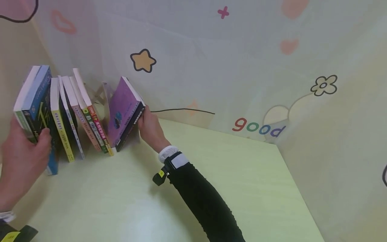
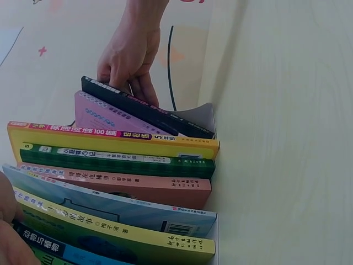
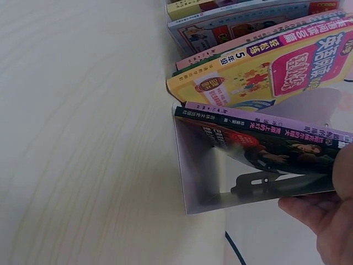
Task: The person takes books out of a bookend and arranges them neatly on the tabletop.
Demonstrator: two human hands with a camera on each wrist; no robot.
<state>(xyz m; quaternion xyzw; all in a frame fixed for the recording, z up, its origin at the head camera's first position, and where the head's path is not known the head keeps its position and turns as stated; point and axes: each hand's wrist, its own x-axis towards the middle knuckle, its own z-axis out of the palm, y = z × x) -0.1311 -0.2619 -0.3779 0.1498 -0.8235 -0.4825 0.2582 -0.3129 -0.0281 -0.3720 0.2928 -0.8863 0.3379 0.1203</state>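
Observation:
Several upright books stand in a row in a pale book rack (image 3: 185, 160). At the left end my left hand (image 1: 28, 158) grips a blue book (image 1: 45, 101) and a green-spined book (image 1: 25, 124), thumb across the blue cover. Further along are a yellow-green-spined book (image 2: 121, 226), a light blue one (image 2: 132, 204), a pink-spined one (image 2: 127, 185), a green one (image 2: 121, 160) and a yellow one (image 3: 231, 83). A purple book (image 1: 122, 111) and a black book (image 3: 248, 143) lean left at the right end. My right hand (image 1: 151, 129) holds the black book, fingers by the rack's end wall.
The rack stands on a pale wooden table (image 1: 211, 174), near a wall covering (image 1: 193, 67) with printed stars, hearts and the word "good". Another wall (image 1: 341, 141) rises on the right. A camera (image 1: 160, 176) is strapped to my right wrist.

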